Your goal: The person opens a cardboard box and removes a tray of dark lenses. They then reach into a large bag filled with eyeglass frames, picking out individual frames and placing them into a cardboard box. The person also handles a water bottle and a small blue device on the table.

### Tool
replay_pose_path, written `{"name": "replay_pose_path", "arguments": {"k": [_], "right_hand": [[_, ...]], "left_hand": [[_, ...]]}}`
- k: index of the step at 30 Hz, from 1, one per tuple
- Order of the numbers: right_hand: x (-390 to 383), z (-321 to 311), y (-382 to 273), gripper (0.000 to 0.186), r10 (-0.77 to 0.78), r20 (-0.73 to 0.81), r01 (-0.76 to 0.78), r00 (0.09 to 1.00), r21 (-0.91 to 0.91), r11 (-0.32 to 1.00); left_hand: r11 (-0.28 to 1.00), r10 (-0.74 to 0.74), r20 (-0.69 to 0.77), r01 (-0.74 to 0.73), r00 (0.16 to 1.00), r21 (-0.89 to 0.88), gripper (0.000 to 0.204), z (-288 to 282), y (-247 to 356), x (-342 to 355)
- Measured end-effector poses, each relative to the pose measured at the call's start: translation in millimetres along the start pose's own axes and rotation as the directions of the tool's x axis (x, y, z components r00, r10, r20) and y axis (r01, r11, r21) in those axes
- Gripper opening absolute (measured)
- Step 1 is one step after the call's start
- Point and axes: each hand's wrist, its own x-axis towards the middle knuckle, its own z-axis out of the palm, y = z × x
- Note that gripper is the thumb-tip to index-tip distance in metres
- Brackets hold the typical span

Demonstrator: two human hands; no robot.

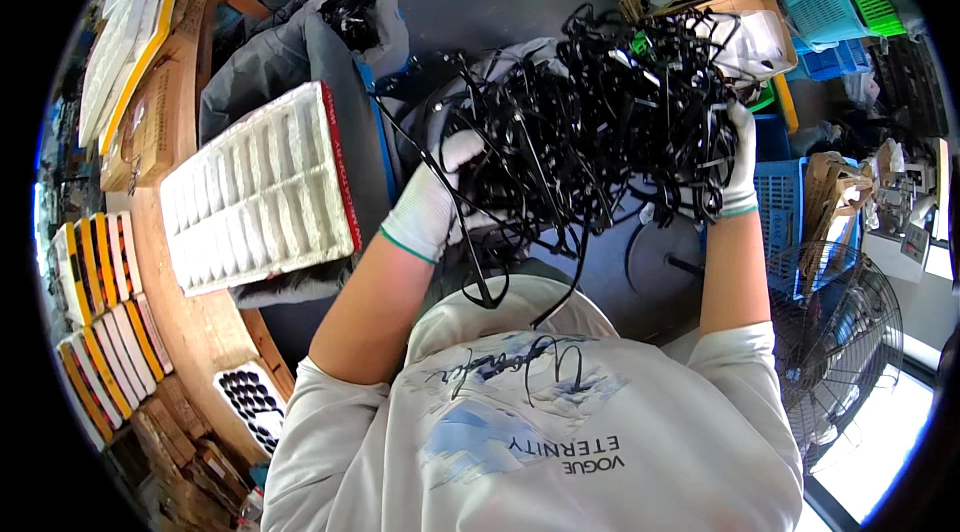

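A large tangled bundle of thin black strands point(590, 122), too knotted to tell whether cables or plastic strips, is held up in front of my body. My left hand point(422, 207), in a white glove with a green cuff, grips its left side, with the fingers partly buried among the strands. On the opposite side my right hand point(741, 162), gloved the same way, is closed at the edge of the bundle, its fingertips mostly hidden. A few long loose strands hang down toward my shirt, and one sticks out to the upper left.
To the left, a white molded tray point(255, 192) with a red edge leans by a wooden bench point(185, 302) and a grey bag point(270, 67). Stacked trays point(110, 302) stand farther left. A fan point(835, 342), a blue crate point(780, 202) and a cardboard box point(770, 12) are at right.
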Motion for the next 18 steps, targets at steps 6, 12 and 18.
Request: {"name": "replay_pose_path", "arguments": {"k": [6, 12, 18], "right_hand": [[7.3, 25.4, -8.2, 0.055, -0.035, 0.174, 0.040, 0.984, -0.025, 0.999], [7.9, 122.4, 6.9, 0.047, 0.033, 0.371, -0.014, 0.928, -0.054, 0.998], [5.1, 285.2, 66.3, 0.043, -0.102, 0.633, 0.154, 0.768, -0.029, 0.988]], "left_hand": [[0.972, 0.215, -0.043, -0.210, 0.976, 0.110, 0.037, 17.6, 3.3, -54.0], [0.827, 0.557, -0.159, -0.526, 0.815, 0.199, 0.035, 14.6, 15.3, -135.9], [0.727, 0.682, -0.158, -0.686, 0.714, 0.039, 0.044, -39.5, 44.2, -293.9]]}}
